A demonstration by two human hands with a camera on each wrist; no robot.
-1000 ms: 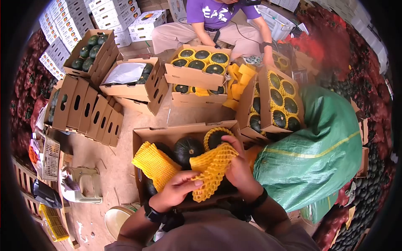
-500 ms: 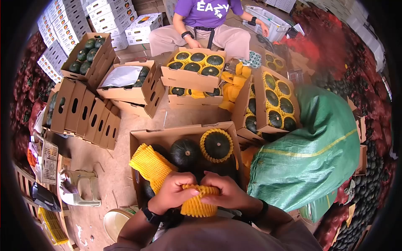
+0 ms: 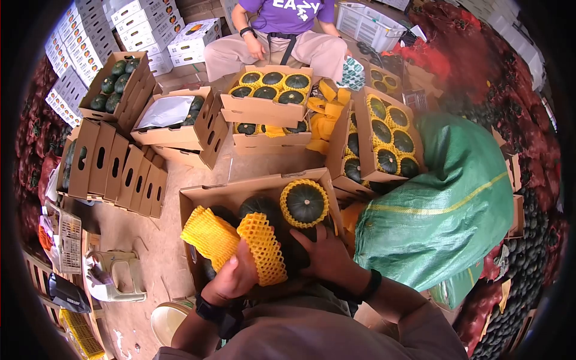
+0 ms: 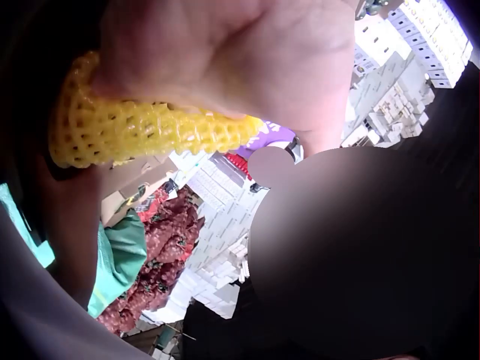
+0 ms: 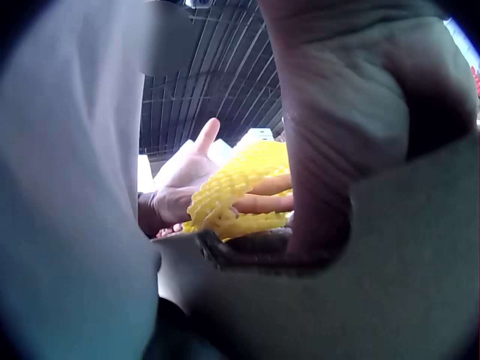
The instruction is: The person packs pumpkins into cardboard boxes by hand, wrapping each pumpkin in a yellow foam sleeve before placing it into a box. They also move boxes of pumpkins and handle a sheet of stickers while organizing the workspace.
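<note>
A yellow foam net sleeve is stretched over the fingers of my left hand. In the right wrist view those fingers run straight through the sleeve, thumb raised apart. My right hand reaches down into the cardboard box and grips a dark green squash, partly hidden by the hand and sleeve. Behind the sleeve lies another bare squash. At the box's far right corner sits a squash in a yellow net. A bundle of flattened net sleeves lies over the box's left side.
A green woven sack bulges close on the right. Boxes of netted squash stand beyond it, with another stack straight ahead. Empty-looking cartons lean at left near a plastic stool. A person sits opposite.
Both hands were working one sleeve together near my body. My left hand now wears it over the fingers at the left, while my right hand has left it and gone down to a squash.
</note>
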